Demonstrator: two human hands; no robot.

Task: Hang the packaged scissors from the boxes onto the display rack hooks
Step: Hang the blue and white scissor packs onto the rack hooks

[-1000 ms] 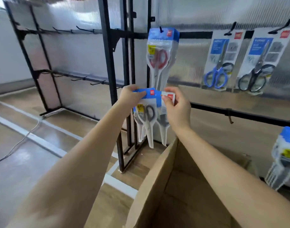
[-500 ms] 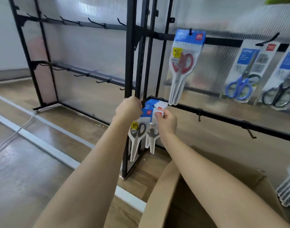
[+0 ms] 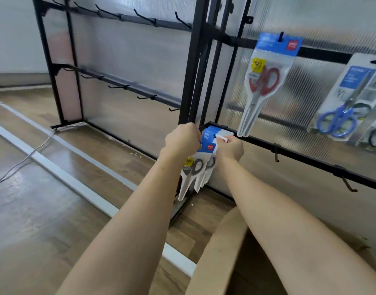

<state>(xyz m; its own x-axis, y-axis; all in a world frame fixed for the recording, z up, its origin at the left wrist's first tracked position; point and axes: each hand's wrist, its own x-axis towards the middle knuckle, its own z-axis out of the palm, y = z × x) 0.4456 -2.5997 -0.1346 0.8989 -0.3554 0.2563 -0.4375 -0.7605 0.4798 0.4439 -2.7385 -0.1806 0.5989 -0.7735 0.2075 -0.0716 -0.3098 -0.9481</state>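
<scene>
Vs the earlier frames: both hands sit lower and closer to the lower rail (image 3: 293, 153) of the display rack (image 3: 193, 81); the camera has swung left, so the red-handled scissors pack (image 3: 266, 81) now hangs upper right of frame instead of centre. The bundle of packaged scissors (image 3: 201, 165) has moved with the hands from mid-air up against the rail's left end, frame centre.

Left hand (image 3: 180, 141) grips the bundle's blue header from the left, fingers curled round it. Right hand (image 3: 230, 146) pinches the top right corner of the front card, thumb and fingers clenched on it. A small dark hook tip shows through the header hole between the two hands; can't tell if the packs are fully seated on it. Grey handles and pointed pack bottoms hang below the hands.

Room: wood-look floor (image 3: 44, 220), glossy at left, with a white floor strip (image 3: 76, 184) running diagonally and a grey cable (image 3: 23, 162) at left edge. Rack is a black frame with ribbed translucent panels; empty hooks (image 3: 144, 18) along the upper left rails. Open cardboard box (image 3: 221, 252) at bottom right, under the right forearm.

Blue-handled scissors pack (image 3: 349, 103) at right edge, another beside it cut off by the frame. Box interior is dark, contents unreadable. Print on the packs is too small to read.
</scene>
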